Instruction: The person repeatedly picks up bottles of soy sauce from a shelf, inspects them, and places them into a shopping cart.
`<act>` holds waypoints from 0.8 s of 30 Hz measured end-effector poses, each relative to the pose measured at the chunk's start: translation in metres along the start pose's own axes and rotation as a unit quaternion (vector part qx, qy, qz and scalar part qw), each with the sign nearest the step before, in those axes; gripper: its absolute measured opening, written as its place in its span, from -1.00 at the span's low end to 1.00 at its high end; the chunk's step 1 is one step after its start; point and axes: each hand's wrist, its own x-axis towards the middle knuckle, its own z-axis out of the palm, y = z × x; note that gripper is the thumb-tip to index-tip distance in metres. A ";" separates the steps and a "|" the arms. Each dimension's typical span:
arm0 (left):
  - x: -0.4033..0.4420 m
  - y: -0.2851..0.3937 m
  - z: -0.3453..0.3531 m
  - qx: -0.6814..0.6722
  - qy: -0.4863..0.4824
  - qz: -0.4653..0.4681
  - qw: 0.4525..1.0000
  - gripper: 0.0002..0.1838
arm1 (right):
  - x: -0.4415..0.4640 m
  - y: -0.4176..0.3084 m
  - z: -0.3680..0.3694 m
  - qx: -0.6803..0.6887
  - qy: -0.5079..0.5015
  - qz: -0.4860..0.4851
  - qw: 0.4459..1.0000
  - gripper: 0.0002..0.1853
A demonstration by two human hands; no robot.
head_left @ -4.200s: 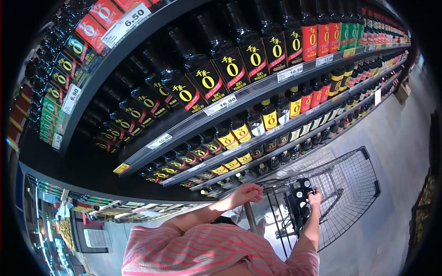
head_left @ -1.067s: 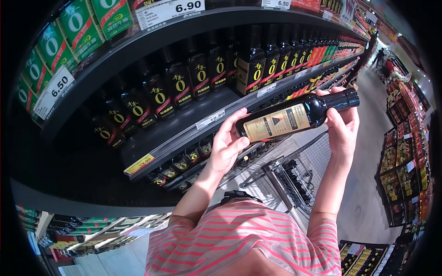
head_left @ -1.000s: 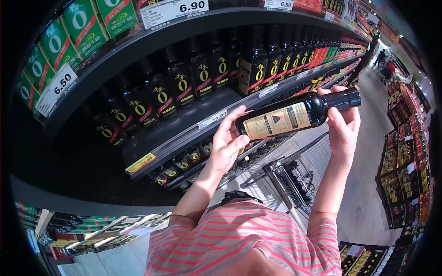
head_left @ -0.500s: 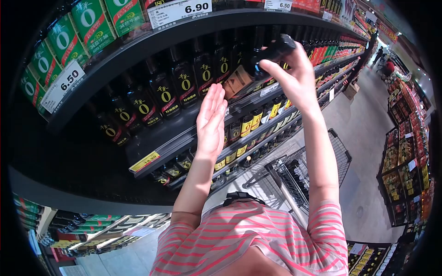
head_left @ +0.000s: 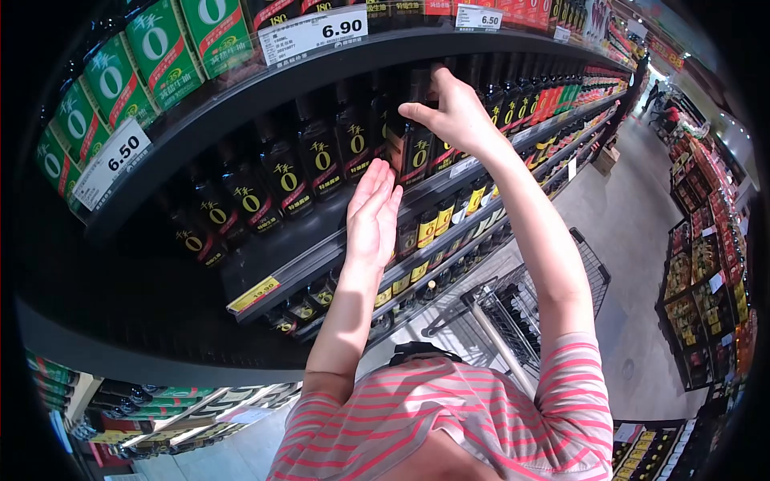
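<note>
Dark soy sauce bottles with a yellow "0" on their labels stand in a row on the shelf. My right hand is round the upper part of one dark bottle, its thumb across the shoulder; its other fingers are partly hidden. That bottle stands upright at the shelf front, beside its neighbours. My left hand is held flat with fingers stretched, palm turned inward, just in front of the row near another bottle. It holds nothing. A strip of brown cardboard shows between the bottles, mostly hidden.
Above runs a shelf edge with price tags and green cartons. Lower shelves carry yellow-labelled bottles. A shopping cart stands in the aisle to my right, with stacked goods across from it.
My right hand has moved left and in toward the shelf, and the bottle it held tilted now stands upright in the row. The brown cardboard is now mostly covered. My left hand has barely moved.
</note>
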 end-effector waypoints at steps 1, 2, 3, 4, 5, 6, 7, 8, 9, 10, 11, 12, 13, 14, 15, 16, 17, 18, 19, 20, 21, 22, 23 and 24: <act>0.001 -0.001 0.000 0.006 0.003 0.003 1.000 -0.40 | 0.001 -0.002 -0.001 -0.019 -0.015 0.025 0.999 -0.43; 0.001 -0.001 0.000 0.012 0.008 0.005 1.000 -0.40 | 0.004 0.003 0.002 -0.008 -0.010 0.009 1.000 -0.40; 0.001 -0.002 0.001 0.012 0.008 0.004 1.000 -0.40 | 0.004 0.002 0.001 -0.008 -0.010 0.010 1.000 -0.40; 0.002 -0.002 0.002 0.013 0.010 0.002 1.000 -0.40 | 0.005 0.000 -0.001 -0.054 -0.013 0.001 0.998 -0.38; 0.002 -0.002 0.003 0.014 0.011 -0.001 1.000 -0.39 | 0.007 -0.003 -0.003 -0.099 -0.015 -0.009 0.995 -0.36; 0.003 -0.002 0.003 0.015 0.012 -0.002 1.000 -0.39 | 0.009 -0.006 -0.005 -0.098 -0.016 -0.008 0.995 -0.36; 0.004 -0.002 0.002 0.010 0.009 -0.002 1.000 -0.39 | 0.010 -0.010 -0.007 -0.105 -0.038 0.005 0.994 -0.35; 0.005 -0.002 0.002 0.004 0.006 -0.002 1.000 -0.39 | 0.010 -0.013 -0.008 -0.111 -0.059 0.017 0.992 -0.33; 0.006 -0.002 0.001 0.005 0.007 -0.003 1.000 -0.39 | 0.011 -0.015 -0.009 -0.110 -0.060 0.018 0.992 -0.33; 0.006 -0.001 0.000 0.000 0.003 -0.005 1.000 -0.40 | 0.011 -0.016 -0.009 -0.116 -0.055 0.016 0.992 -0.35; 0.006 -0.001 -0.001 -0.005 -0.001 -0.007 1.000 -0.40 | 0.011 -0.016 -0.008 -0.122 -0.049 0.014 0.991 -0.38; 0.006 -0.001 -0.001 -0.005 0.000 -0.007 1.000 -0.40 | 0.011 -0.013 -0.006 -0.122 -0.050 0.014 0.991 -0.38; 0.005 -0.001 -0.001 -0.010 0.000 -0.016 1.000 -0.41 | 0.012 -0.006 -0.002 -0.126 -0.036 0.010 0.991 -0.39; 0.005 -0.001 -0.001 -0.016 0.000 -0.025 1.000 -0.43 | 0.013 -0.002 0.000 -0.131 -0.023 0.006 0.991 -0.40; 0.005 -0.002 -0.001 -0.016 0.001 -0.025 1.000 -0.43 | 0.013 -0.003 -0.001 -0.131 -0.023 0.006 0.991 -0.40; 0.006 -0.004 -0.002 -0.014 0.000 -0.019 1.000 -0.43 | 0.013 -0.004 -0.002 -0.136 -0.033 0.004 0.990 -0.41; 0.006 -0.005 -0.002 -0.011 -0.002 -0.014 1.000 -0.44 | 0.013 -0.005 -0.003 -0.141 -0.043 0.002 0.989 -0.42; 0.006 -0.005 -0.002 -0.011 -0.002 -0.016 1.000 -0.44 | 0.012 -0.005 -0.003 -0.141 -0.042 0.004 0.989 -0.42; 0.005 -0.005 -0.001 -0.012 -0.005 -0.014 1.000 -0.44 | 0.011 -0.005 -0.002 -0.139 -0.031 -0.003 0.990 -0.43; 0.005 -0.004 -0.001 -0.013 -0.007 -0.012 1.000 -0.44 | 0.010 -0.005 -0.001 -0.136 -0.019 -0.011 0.990 -0.43; 0.005 -0.004 -0.001 -0.013 -0.006 -0.013 1.000 -0.44 | 0.011 -0.003 0.000 -0.135 -0.020 -0.011 0.991 -0.43; 0.005 -0.003 0.000 -0.014 -0.010 -0.014 1.000 -0.44 | 0.011 0.000 0.002 -0.143 -0.013 -0.012 0.990 -0.43; 0.004 -0.002 0.000 -0.016 -0.014 -0.016 1.000 -0.44 | 0.011 0.002 0.004 -0.151 -0.005 -0.014 0.988 -0.42; 0.004 -0.002 0.000 -0.015 -0.013 -0.016 1.000 -0.44 | 0.010 0.000 0.003 -0.150 -0.006 -0.013 0.989 -0.42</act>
